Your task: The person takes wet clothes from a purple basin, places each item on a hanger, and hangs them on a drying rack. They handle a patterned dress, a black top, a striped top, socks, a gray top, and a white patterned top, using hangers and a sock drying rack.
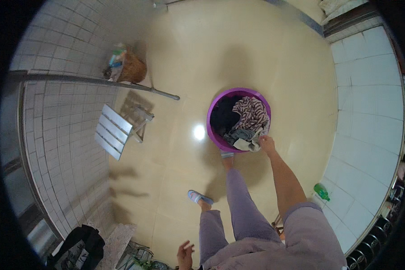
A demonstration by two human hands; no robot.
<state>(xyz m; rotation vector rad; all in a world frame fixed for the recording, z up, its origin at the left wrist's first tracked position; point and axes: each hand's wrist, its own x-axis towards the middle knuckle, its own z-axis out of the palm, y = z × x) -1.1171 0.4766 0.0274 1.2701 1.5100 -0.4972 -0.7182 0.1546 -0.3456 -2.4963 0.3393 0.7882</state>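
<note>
A round purple plastic tub [208, 116] stands on the floor in front of me, filled with clothes. Inside it lie dark garments [224, 113], a striped garment [251, 113], a grey cloth [244, 134] and a cream cloth [242, 145] at the near side. My right hand [267, 145] is at the tub's near right rim, its fingers closed on the edge of a light cloth or on the rim beneath it; the exact grip is hard to tell. Low in the view, my left hand [185, 254] hangs beside my leg, holding nothing, fingers apart.
A slatted folding stool [114, 131] stands at the left wall, below a grey pipe [165, 93]. Beyond the pipe sits a brown basket [133, 67] with items. A green bottle [321, 192] lies at the right wall. A black bag [77, 249] is at lower left.
</note>
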